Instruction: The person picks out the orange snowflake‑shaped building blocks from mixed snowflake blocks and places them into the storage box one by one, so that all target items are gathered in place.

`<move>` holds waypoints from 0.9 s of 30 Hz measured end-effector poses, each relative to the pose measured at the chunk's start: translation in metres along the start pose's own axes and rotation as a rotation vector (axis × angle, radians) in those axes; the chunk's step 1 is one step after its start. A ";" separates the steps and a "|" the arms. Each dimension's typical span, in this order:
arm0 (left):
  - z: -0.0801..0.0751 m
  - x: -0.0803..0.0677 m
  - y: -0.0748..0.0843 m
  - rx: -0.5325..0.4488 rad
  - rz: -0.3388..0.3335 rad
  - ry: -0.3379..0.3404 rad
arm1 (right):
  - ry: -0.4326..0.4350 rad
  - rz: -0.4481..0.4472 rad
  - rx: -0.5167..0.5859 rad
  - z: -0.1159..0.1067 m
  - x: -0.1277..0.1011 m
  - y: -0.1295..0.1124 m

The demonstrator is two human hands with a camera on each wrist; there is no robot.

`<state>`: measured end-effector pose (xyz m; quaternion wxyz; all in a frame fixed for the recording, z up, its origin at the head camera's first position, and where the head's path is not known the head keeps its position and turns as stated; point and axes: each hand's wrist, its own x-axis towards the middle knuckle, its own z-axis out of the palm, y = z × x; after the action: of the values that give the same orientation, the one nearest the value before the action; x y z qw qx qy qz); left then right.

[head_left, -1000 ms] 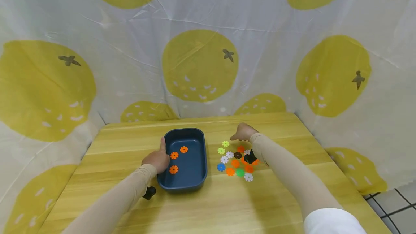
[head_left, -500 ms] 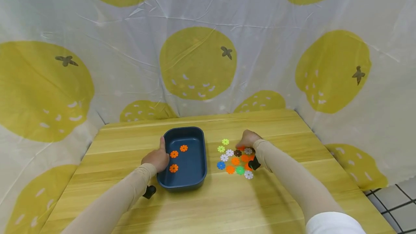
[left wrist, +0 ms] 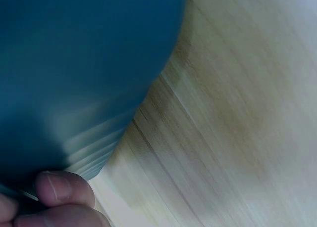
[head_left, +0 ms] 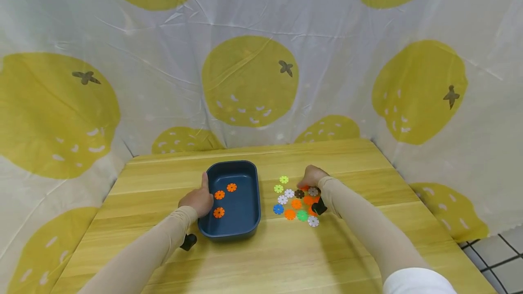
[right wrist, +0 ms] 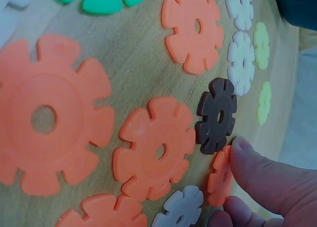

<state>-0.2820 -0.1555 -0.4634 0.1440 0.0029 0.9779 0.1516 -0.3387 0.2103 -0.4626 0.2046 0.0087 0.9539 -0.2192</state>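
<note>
My left hand holds the left side of a dark blue rectangular tray, its thumb lying along the rim. In the left wrist view its fingertips curl in against the tray's wall. Three orange notched discs lie inside. To the right, my right hand reaches down at the far side of a loose group of discs. The right wrist view has its thumb and fingers pinching the edges of an orange notched disc, right beside a dark brown disc.
Around the right hand lie several flat discs: yellow-green, white, blue, green and orange. The wooden table ends at a lemon-print curtain behind it.
My right hand has come down and slightly right from beyond the discs, and its thumb and fingers now close on an orange disc. The left hand and tray stay put.
</note>
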 end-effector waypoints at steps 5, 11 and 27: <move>0.001 0.000 -0.001 0.000 0.001 0.003 | 0.017 -0.011 -0.013 0.002 0.003 0.001; 0.002 0.000 -0.002 -0.002 0.001 0.007 | 0.041 -0.080 0.021 0.000 0.009 -0.005; 0.004 0.001 -0.003 -0.004 -0.003 0.010 | -0.023 -0.326 0.157 0.004 -0.011 -0.169</move>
<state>-0.2815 -0.1569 -0.4681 0.1391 0.0006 0.9783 0.1535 -0.3449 0.0564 -0.3912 0.1758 -0.1328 0.9203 -0.3234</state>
